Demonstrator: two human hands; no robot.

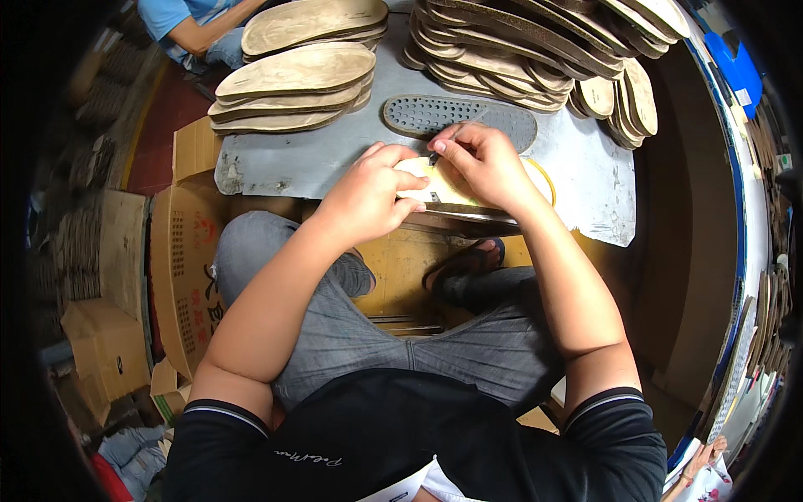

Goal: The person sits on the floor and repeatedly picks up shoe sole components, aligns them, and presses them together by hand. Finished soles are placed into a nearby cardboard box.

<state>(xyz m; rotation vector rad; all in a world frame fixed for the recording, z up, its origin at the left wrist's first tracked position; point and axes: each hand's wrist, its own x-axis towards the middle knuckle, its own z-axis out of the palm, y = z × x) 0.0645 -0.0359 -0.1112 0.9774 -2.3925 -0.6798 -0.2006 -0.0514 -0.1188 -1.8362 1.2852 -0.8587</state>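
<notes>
At the near edge of the metal table, a pale yellow, sole-shaped piece with a dark edge lies under both my hands. My left hand is closed on its left end, thumb and fingers pressing there. Pinched between the fingertips of my right hand is a small dark piece, held just above the pale surface; its kind is too small to make out. Just beyond my fingers rests a grey shoe sole with rows of round dimples. A thin yellow band curves beside my right wrist.
Stacked tan footbeds stand at the table's far left, and taller footbed piles fill the far right. Cardboard boxes flank my left leg. Another person's arm shows at the far left. A blue plastic object is at right.
</notes>
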